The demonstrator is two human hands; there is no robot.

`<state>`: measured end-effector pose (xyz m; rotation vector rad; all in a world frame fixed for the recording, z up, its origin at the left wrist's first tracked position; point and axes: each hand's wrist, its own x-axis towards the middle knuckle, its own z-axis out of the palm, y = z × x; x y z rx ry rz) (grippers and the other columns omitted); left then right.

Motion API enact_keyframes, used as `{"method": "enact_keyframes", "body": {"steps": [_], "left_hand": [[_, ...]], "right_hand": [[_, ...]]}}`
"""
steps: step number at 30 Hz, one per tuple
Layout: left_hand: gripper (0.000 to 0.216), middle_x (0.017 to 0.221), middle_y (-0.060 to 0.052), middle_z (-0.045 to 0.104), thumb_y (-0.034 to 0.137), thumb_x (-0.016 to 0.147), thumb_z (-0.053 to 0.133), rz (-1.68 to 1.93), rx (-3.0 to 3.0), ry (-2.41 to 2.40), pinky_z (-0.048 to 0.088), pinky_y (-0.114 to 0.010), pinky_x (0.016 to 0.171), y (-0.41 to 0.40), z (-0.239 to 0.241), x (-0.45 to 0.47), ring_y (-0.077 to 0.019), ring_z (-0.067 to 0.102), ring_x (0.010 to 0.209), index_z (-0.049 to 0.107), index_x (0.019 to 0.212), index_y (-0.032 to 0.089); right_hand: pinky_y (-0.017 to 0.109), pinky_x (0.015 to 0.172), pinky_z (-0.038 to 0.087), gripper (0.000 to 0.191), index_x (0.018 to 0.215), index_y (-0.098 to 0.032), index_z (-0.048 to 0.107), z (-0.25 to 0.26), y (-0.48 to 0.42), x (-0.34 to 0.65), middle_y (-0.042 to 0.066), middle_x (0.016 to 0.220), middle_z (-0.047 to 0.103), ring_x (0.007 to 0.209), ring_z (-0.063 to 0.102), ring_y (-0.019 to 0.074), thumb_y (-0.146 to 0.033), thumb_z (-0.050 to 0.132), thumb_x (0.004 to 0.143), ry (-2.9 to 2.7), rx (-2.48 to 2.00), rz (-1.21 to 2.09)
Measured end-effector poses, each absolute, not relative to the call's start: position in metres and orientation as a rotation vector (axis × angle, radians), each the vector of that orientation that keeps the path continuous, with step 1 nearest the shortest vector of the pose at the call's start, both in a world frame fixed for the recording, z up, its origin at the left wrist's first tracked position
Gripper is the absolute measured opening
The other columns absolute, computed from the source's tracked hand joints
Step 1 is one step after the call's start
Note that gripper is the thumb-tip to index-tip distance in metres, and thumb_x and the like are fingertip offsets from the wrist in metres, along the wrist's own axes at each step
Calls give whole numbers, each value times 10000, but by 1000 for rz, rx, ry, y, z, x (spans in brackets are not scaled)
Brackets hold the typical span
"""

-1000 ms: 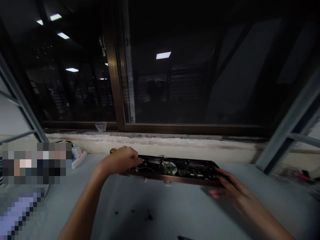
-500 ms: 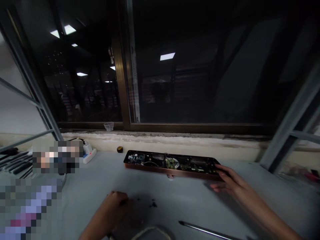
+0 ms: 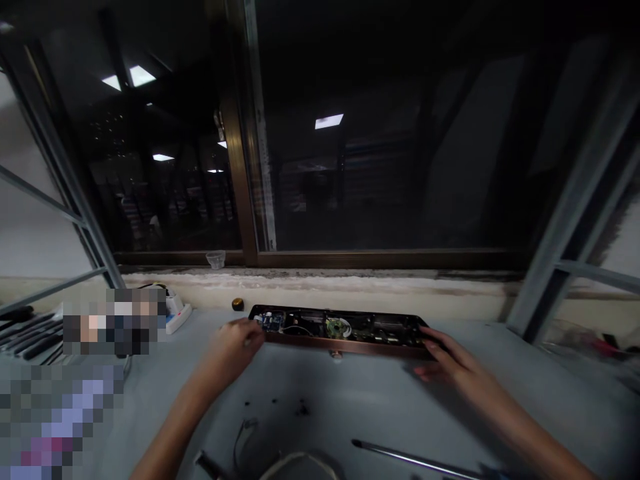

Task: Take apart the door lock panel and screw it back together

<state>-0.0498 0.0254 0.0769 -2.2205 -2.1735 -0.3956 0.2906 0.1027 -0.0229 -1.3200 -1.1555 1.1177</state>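
Note:
A long copper-coloured lock panel (image 3: 345, 345) lies open side up on the grey table (image 3: 350, 407), its circuit boards and wires showing. My left hand (image 3: 235, 347) is at the panel's left end, fingers curled in a pinch on something too small to make out. My right hand (image 3: 443, 357) rests on the panel's right end, fingers stretched flat against its edge and the table.
A long screwdriver (image 3: 415, 460) lies near the front edge, beside a wire loop (image 3: 295, 463). Dark small bits (image 3: 300, 408) dot the table. A small gold knob (image 3: 238, 304), a white power strip (image 3: 177, 313) and a plastic cup (image 3: 215, 259) on the window sill stand behind. Tools (image 3: 25, 333) lie far left.
My left hand left the panel, dropped to the near table, and has come back up to the panel's left end. My right hand stayed on the right end.

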Motion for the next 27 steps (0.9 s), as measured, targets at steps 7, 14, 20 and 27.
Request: {"method": "enact_keyframes", "body": {"steps": [7,14,20,27], "left_hand": [[251,789,-21,684,288,751,459,-210,-2612,-2070,387,-208,644,83,77,-36,-153,591,746,684,786,183],[262,672,27,656,208,687,426,-75,-2737,-2042,368,-178,577,96,79,-46,-130,575,686,685,723,183],[237,809,18,678,186,670,453,-90,-2804,-1969,391,-170,657,105,77,-47,-121,581,751,677,745,209],[237,727,19,644,162,684,420,-134,-2840,-1972,380,-160,612,106,76,-52,-101,557,688,649,745,183]], "right_hand": [[333,561,528,627,1045,-200,501,-17,100,288,34,808,657,548,640,191,-594,560,562,-1181,-1333,1099],[325,575,526,614,996,-199,489,-10,95,286,19,768,636,558,639,190,-614,569,551,-1193,-1345,1105],[335,556,531,596,946,-215,509,-17,100,289,24,807,637,541,641,200,-623,603,521,-1156,-1347,1108],[341,551,525,593,931,-219,522,-21,103,290,24,792,639,540,637,204,-622,626,508,-1147,-1318,1103]]}}
